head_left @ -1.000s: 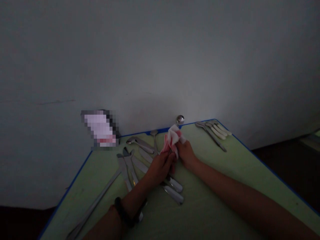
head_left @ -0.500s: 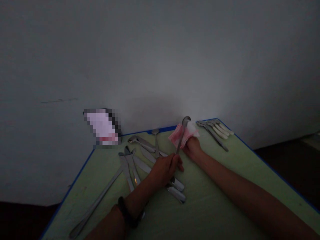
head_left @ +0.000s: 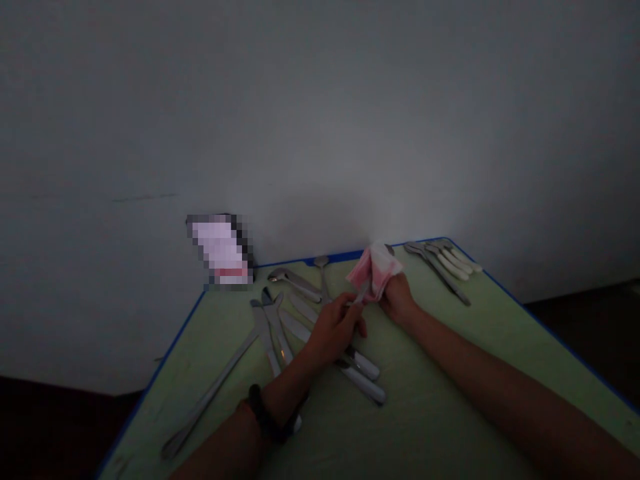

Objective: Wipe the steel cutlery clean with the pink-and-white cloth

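My left hand (head_left: 336, 327) is closed around the handle of a metal spoon (head_left: 364, 291) held tilted above the table. My right hand (head_left: 400, 300) grips a pink and white cloth (head_left: 375, 270), which is folded around the spoon and covers most of it. A bit of the spoon's head shows behind the cloth's top edge. Beneath my left forearm and hand lie several table knives (head_left: 367, 390) and other metal cutlery, partly hidden. Just beyond my left hand a small spoon (head_left: 321, 263) rests near the back edge.
White-handled cutlery (head_left: 455, 262) and a long metal spoon (head_left: 443, 277) lie at the back right. At left is a long-handled metal utensil (head_left: 213, 393). A pixelated phone-like device (head_left: 223, 250) leans on the wall (head_left: 320, 120) behind the green, blue-edged table (head_left: 440, 413).
The cloth has come around the spoon, whose upper part stood bare in front of it before. My left hand keeps its grip on the handle. The whole view has shifted slightly.
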{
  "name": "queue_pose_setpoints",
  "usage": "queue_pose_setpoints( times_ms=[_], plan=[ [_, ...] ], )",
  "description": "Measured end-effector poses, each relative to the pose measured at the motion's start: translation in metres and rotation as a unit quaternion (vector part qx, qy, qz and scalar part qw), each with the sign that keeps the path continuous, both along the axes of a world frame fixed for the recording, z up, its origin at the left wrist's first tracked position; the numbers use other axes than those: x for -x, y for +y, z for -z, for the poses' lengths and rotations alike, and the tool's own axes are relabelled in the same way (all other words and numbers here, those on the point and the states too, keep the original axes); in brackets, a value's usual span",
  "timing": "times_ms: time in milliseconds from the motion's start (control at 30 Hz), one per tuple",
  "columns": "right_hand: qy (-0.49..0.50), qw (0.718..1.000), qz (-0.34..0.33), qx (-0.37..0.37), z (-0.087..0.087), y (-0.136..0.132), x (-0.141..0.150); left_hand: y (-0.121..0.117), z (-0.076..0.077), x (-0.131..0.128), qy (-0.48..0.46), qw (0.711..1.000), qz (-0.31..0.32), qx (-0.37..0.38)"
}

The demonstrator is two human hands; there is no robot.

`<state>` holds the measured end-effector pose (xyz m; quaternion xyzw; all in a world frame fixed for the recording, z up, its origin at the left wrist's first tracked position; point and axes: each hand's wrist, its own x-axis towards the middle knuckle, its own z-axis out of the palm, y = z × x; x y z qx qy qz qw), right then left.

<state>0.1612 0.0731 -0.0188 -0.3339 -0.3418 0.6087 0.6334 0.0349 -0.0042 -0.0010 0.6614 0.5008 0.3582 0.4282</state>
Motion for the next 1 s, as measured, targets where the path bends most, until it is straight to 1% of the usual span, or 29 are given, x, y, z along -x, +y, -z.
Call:
queue_pose_setpoints(
  times_ms=[67, 133, 267, 367, 500, 600, 767, 867, 1000],
  plan=[
    [-0.036, 0.999, -0.014, -0.008, 0.0, -0.001, 0.0, 0.001, 0.001, -0.001, 0.011, 1.0, -0.018, 0.005],
    [-0.05, 0.998, -0.039, -0.02, -0.001, -0.001, 0.0, 0.001, 0.001, -0.002, 0.035, 0.999, -0.023, 0.0],
    [-0.025, 0.996, -0.088, -0.015, -0.001, 0.003, -0.003, 0.002, 0.003, -0.001, 0.126, 0.991, 0.008, -0.037],
    [-0.007, 0.997, -0.083, -0.008, -0.001, 0.005, -0.005, 0.002, 0.003, 0.0, 0.2, 0.977, 0.03, -0.074],
    [0.002, 0.998, -0.044, -0.034, 0.0, 0.005, -0.004, 0.002, 0.003, 0.0, 0.247, 0.964, 0.042, -0.091],
    [-0.02, 0.999, -0.006, -0.044, 0.002, 0.004, -0.003, 0.001, 0.002, 0.0, 0.249, 0.964, 0.042, -0.088],
    [-0.086, 0.994, 0.032, -0.061, 0.007, 0.008, -0.005, 0.0, -0.002, 0.002, 0.2, 0.974, 0.059, -0.084],
    [-0.123, 0.991, 0.033, -0.034, 0.011, 0.007, -0.004, 0.0, -0.003, 0.003, 0.183, 0.978, 0.062, -0.077],
    [-0.133, 0.99, 0.028, 0.023, 0.014, -0.005, 0.005, 0.001, 0.002, 0.002, 0.162, 0.983, 0.036, -0.08]
  ],
)
